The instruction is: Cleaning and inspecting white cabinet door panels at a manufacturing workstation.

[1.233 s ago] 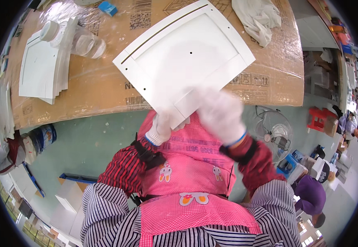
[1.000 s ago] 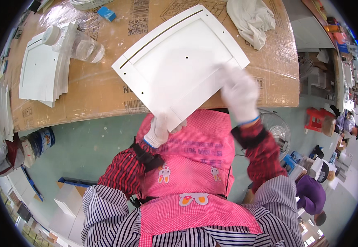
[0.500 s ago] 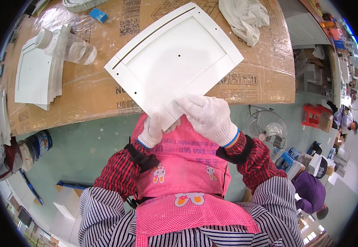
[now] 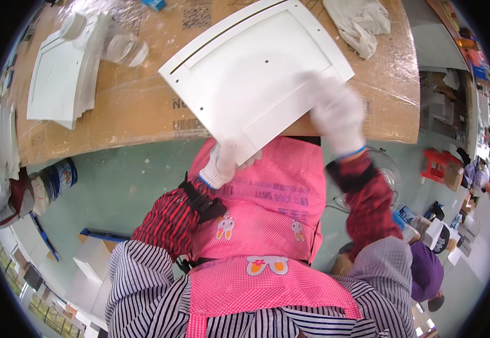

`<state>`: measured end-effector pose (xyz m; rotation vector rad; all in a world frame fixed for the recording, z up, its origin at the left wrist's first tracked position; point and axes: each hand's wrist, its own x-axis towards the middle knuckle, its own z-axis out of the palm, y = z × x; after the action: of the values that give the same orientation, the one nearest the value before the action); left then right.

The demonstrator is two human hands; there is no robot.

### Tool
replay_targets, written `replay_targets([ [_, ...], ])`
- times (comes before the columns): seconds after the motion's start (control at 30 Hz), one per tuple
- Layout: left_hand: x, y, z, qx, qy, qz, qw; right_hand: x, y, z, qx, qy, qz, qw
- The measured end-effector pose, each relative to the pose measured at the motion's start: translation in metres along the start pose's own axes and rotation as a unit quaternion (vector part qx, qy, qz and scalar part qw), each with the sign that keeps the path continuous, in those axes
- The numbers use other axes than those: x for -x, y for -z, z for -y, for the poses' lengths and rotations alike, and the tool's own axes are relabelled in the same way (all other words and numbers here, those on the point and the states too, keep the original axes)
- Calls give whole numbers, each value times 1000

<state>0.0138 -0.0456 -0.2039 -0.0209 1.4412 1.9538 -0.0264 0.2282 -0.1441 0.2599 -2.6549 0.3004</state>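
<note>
A white panel (image 4: 250,84) with a curved far edge, a dark groove along that edge and several small holes lies tilted over the front of the cardboard-covered table (image 4: 138,115). At its near corner my left hand (image 4: 222,160), in a white knit glove, is closed on the board, thumb on top and fingertips showing beyond the edge. My right hand (image 4: 338,110), gloved too, is at the panel's right side, by the framed strip there. Motion blur hides its fingers, and whether it touches the surface is unclear.
On the table's left stands a stack of similar white panels (image 4: 59,79), with a clear bottle (image 4: 125,49) beside it. A crumpled white cloth (image 4: 360,25) and a blue block (image 4: 155,4) lie farther back. Right of the table are a floor fan (image 4: 390,172) and a red stool (image 4: 439,165).
My right hand has moved from near the panel's close corner up and right along its right edge. My left hand keeps its grip. The whole view has shifted slightly.
</note>
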Motion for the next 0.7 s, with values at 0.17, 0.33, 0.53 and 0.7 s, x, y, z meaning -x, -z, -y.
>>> replay_targets([
  [0.17, -1, -7, -10, 26, 3, 5, 1000, 16, 1, -5, 116, 31, -35, 992],
  [0.33, 7, -7, 5, 2, -31, -53, 998, 25, 31, 121, -173, 8, 149, 974],
  [0.53, 0, -1, -9, -15, -23, 20, 999, 23, 8, 22, 152, -67, 45, 985],
  [0.7, -11, -8, 31, 253, -17, -171, 952, 40, 30, 153, -65, 93, 136, 984],
])
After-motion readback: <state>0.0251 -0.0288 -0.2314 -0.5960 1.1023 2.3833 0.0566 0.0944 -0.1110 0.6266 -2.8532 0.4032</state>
